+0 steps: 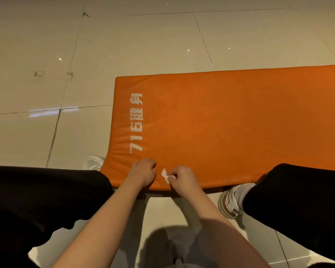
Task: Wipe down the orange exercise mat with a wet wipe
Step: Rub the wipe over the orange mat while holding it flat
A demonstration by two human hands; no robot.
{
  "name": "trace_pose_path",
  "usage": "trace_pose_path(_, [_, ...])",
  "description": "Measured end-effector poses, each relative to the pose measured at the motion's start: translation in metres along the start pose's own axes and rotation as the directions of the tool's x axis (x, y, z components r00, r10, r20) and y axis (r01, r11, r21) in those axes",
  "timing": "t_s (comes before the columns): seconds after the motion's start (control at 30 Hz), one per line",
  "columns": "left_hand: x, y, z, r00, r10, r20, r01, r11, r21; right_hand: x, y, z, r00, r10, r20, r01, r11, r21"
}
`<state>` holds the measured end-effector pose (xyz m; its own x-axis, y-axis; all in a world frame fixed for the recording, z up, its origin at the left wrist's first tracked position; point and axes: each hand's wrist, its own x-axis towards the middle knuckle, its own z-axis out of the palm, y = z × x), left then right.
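Observation:
The orange exercise mat [230, 120] lies flat on the tiled floor and runs out of view on the right; white "716" lettering is printed near its left end. A small crumpled white wet wipe [167, 176] sits on the mat's near edge, pinched in my right hand [182, 177]. My left hand [143, 172] rests with curled fingers on the mat just left of the wipe, and I cannot see anything in it.
Beige floor tiles [46, 55] with dark joints surround the mat. My knees in black trousers [37, 200] frame both arms. A white shoe [94, 163] touches the mat's near left corner, another shoe [230, 200] stands at the near edge on the right.

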<state>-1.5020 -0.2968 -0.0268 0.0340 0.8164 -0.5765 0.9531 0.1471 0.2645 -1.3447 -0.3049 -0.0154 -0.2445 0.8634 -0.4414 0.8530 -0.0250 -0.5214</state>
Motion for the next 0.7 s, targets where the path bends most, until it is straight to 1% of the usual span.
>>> trace_pose_path(0.03, [-0.003, -0.003, -0.002, 1.0, -0.006, -0.004, 0.006, 1.0, -0.013, 0.001, 0.007, -0.005, 0.999, 0.047, -0.002, -0.047, 0.999, -0.005])
trace_pose_path(0.1, [-0.008, -0.01, -0.004, 0.999, -0.025, -0.031, 0.024, 0.999, -0.028, 0.002, 0.019, -0.011, 0.986, 0.154, -0.07, -0.158, 0.985, -0.065])
trace_pose_path(0.13, [-0.01, -0.013, -0.005, 0.998, -0.037, -0.049, 0.035, 0.999, -0.039, 0.001, 0.02, -0.009, 0.977, 0.189, -0.102, -0.198, 0.977, -0.082])
trace_pose_path(0.17, [-0.012, -0.016, -0.005, 0.997, -0.05, -0.064, 0.046, 0.997, -0.058, -0.002, 0.016, -0.005, 0.973, 0.196, -0.122, -0.206, 0.976, -0.075])
trace_pose_path(0.23, [-0.016, -0.02, -0.004, 0.993, -0.075, -0.089, 0.065, 0.992, -0.112, -0.006, 0.003, 0.008, 0.983, 0.131, -0.125, -0.133, 0.991, -0.005])
trace_pose_path(0.33, [-0.021, -0.026, -0.002, 0.989, -0.097, -0.109, 0.077, 0.981, -0.176, -0.01, -0.019, 0.024, 0.997, 0.003, -0.079, 0.007, 0.993, 0.121])
trace_pose_path(0.4, [-0.023, -0.03, 0.0, 0.987, -0.103, -0.124, 0.074, 0.973, -0.218, -0.01, -0.023, 0.024, 0.999, -0.012, -0.039, 0.02, 0.975, 0.221])
trace_pose_path(0.5, [-0.026, -0.03, 0.001, 0.979, -0.109, -0.171, 0.05, 0.947, -0.317, -0.011, -0.016, 0.011, 0.999, 0.014, 0.043, -0.03, 0.919, 0.394])
trace_pose_path(0.57, [-0.029, -0.02, 0.001, 0.968, -0.069, -0.241, -0.029, 0.925, -0.38, -0.008, -0.01, 0.001, 0.995, 0.05, 0.084, -0.086, 0.846, 0.526])
trace_pose_path(0.63, [-0.032, -0.005, 0.003, 0.968, 0.035, -0.248, -0.135, 0.906, -0.401, -0.004, -0.006, -0.003, 0.992, 0.086, 0.088, -0.121, 0.807, 0.578])
trace_pose_path(0.67, [-0.033, 0.002, 0.005, 0.971, 0.104, -0.215, -0.178, 0.914, -0.363, -0.002, -0.003, -0.003, 0.992, 0.111, 0.068, -0.129, 0.807, 0.576])
trace_pose_path(0.7, [-0.035, 0.009, 0.008, 0.971, 0.16, -0.176, -0.206, 0.936, -0.285, 0.0, 0.001, -0.003, 0.99, 0.136, 0.029, -0.13, 0.826, 0.548])
